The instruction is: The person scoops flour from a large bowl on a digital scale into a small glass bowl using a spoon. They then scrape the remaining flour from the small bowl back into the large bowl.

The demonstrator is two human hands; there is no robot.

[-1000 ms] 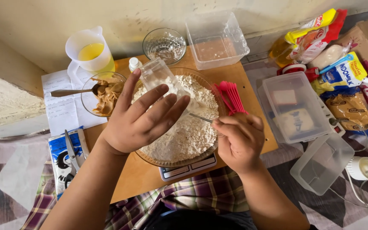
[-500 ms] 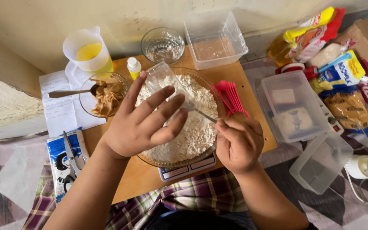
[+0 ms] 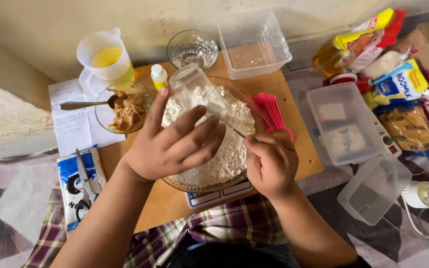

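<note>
My left hand (image 3: 172, 144) grips a clear glass jar (image 3: 194, 92), tipped on its side over a glass bowl of white flour (image 3: 224, 159). My right hand (image 3: 269, 161) pinches a thin metal utensil (image 3: 234, 130) whose tip reaches into the jar's mouth. The flour bowl rests on a small kitchen scale (image 3: 217, 194) on a low wooden board (image 3: 175, 203). Red measuring spoons (image 3: 271, 111) lie at the bowl's right rim.
A bowl of peanut butter with a spoon (image 3: 125, 109), a jug of yellow liquid (image 3: 106, 57), a small bottle (image 3: 159, 75), an empty glass bowl (image 3: 192, 48) and a clear tub (image 3: 254, 43) stand behind. Plastic boxes (image 3: 346, 124) and food packets (image 3: 398, 94) sit right; scissors on a packet (image 3: 83, 183) left.
The jar has tilted further over the flour bowl and my left hand shifted slightly; my right hand brought the utensil up to the jar's mouth.
</note>
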